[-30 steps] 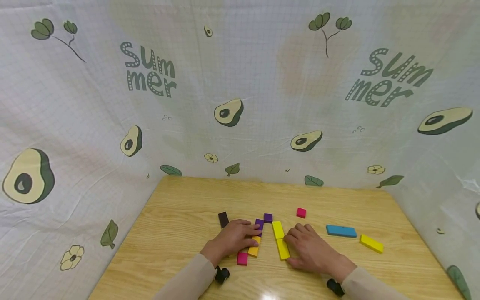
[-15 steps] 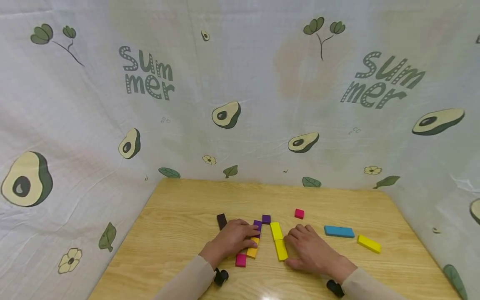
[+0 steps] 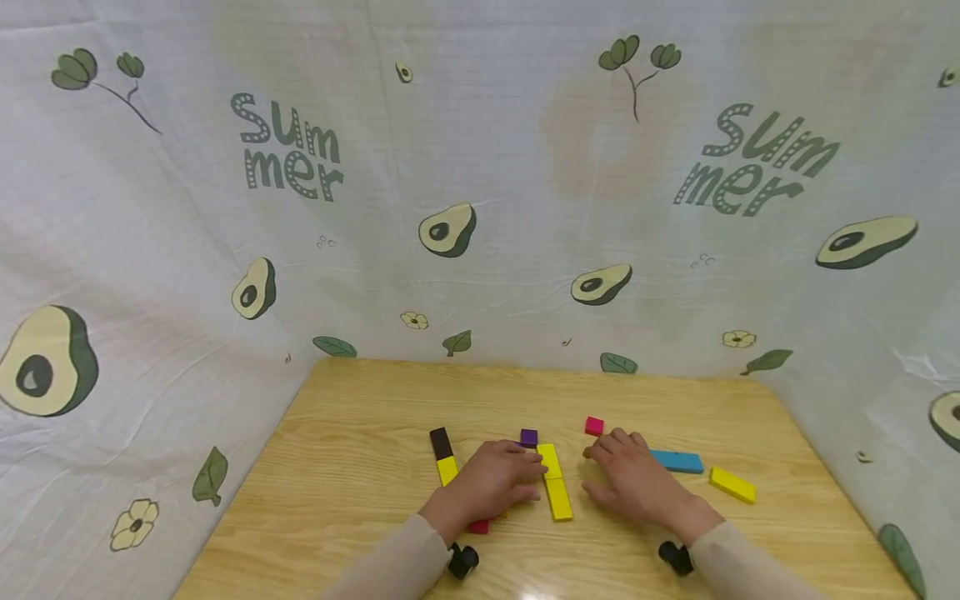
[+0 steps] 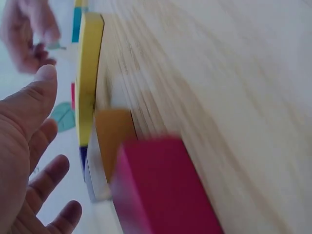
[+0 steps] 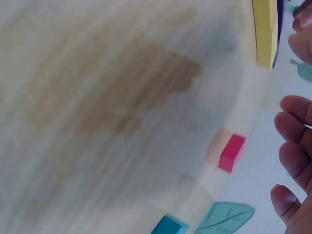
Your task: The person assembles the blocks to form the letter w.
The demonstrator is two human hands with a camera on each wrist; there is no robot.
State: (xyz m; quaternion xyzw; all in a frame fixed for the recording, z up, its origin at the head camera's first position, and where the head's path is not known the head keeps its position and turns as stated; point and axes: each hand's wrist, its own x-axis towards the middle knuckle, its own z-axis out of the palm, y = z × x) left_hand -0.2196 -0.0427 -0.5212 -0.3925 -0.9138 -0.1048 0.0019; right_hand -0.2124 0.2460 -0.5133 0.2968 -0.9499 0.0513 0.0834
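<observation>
Shifting rightward, left hand [image 3: 497, 485] is reaching to the yellow blocks [image 3: 555, 487]; right hand [image 3: 637, 479] is drawing away from them, both loosely spread. Wood-grained table [image 3: 367, 417] is bearing the blocks; avocado-printed cloth [image 3: 360, 250] is hanging behind.

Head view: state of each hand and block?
Left hand: open, empty.
Right hand: open, empty.
Middle yellow blocks: flat, end to end.
Dark block: flat, touching part-hidden yellow block.
Purple cube: unheld.
Red cube: unheld.
Blue block: flat, partly hidden.
Far-right yellow block: flat, apart.
Pink block: partly hidden.
Orange block: mostly hidden.
Purple bar: mostly hidden.
</observation>
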